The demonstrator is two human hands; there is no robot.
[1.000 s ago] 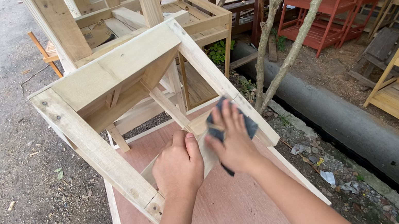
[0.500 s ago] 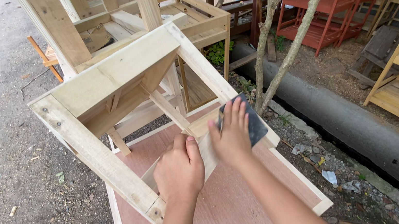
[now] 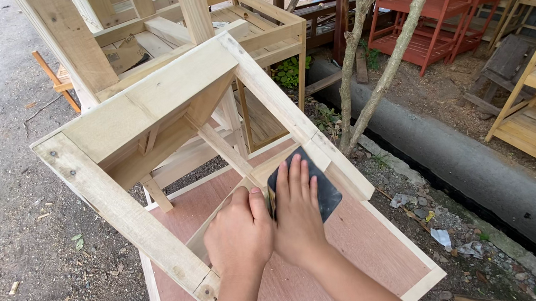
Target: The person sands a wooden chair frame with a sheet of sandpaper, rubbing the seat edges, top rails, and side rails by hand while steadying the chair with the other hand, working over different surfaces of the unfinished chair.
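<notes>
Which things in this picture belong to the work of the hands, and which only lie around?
In use:
- dark sheet of sandpaper, under the right hand
- pale wooden frame tipped on its side, steadied by the left hand
- reddish plywood board beneath

Lying about:
- red metal racks
- grey concrete kerb
- bare forked branches

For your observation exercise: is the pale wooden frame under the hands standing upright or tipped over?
Tipped. The wooden frame leans on the plywood board, legs pointing sideways, while the right hand presses dark sandpaper on it.
</notes>
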